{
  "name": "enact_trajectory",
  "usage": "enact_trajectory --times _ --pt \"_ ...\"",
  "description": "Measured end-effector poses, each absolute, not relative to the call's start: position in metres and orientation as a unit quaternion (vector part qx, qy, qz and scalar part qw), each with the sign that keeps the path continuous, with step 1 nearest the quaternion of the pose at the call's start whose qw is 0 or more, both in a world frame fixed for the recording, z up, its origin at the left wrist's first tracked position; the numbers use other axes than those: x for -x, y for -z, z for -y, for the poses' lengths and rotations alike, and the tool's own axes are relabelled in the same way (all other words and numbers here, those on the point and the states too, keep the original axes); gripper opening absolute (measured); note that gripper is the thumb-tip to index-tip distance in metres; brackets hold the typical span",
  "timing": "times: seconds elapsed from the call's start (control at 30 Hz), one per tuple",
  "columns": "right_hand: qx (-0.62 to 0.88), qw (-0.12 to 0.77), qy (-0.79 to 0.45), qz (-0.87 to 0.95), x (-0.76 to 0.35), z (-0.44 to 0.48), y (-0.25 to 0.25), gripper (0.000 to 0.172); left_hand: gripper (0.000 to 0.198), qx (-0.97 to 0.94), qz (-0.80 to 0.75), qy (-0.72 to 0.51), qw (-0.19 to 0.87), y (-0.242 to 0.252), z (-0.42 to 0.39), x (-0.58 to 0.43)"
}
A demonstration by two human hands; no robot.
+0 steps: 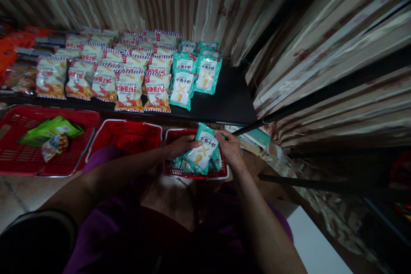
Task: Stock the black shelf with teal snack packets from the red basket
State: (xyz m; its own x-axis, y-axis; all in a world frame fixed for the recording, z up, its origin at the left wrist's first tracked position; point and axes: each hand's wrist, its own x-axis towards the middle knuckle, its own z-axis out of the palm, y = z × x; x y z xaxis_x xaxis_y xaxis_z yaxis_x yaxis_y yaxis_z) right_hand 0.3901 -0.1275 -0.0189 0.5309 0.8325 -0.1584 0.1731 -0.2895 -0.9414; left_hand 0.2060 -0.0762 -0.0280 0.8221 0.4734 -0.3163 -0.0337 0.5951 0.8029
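A teal packet (205, 150) is held between both hands over the small red basket (228, 172), below the black shelf's (233, 100) front edge, toward its right corner. The left hand (180, 146) has its thumb across the packet's left edge, its other fingers largely hidden, while the right hand (228, 144) grips the upper right corner, thumb and fingers closed narrowly on it.
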Motion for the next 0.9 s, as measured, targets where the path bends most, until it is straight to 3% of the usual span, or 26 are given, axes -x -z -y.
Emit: enact_trajectory --times 0.47,0.8,0.9 --pt "0.74 0.494 -0.307 0.338 -0.387 0.126 0.013 0.037 0.057 -0.436 -0.296 -0.207 0.824 0.026 0.082 -0.208" --pt "0.682 0.506 -0.402 0.343 -0.381 0.133 0.002 0.06 0.057 -0.443 -0.312 -0.264 0.798 0.022 0.078 -0.211" --pt "0.673 0.48 -0.448 0.34 -0.378 0.138 -0.005 0.057 0.058 -0.445 -0.323 -0.303 0.779 0.019 0.075 -0.215"
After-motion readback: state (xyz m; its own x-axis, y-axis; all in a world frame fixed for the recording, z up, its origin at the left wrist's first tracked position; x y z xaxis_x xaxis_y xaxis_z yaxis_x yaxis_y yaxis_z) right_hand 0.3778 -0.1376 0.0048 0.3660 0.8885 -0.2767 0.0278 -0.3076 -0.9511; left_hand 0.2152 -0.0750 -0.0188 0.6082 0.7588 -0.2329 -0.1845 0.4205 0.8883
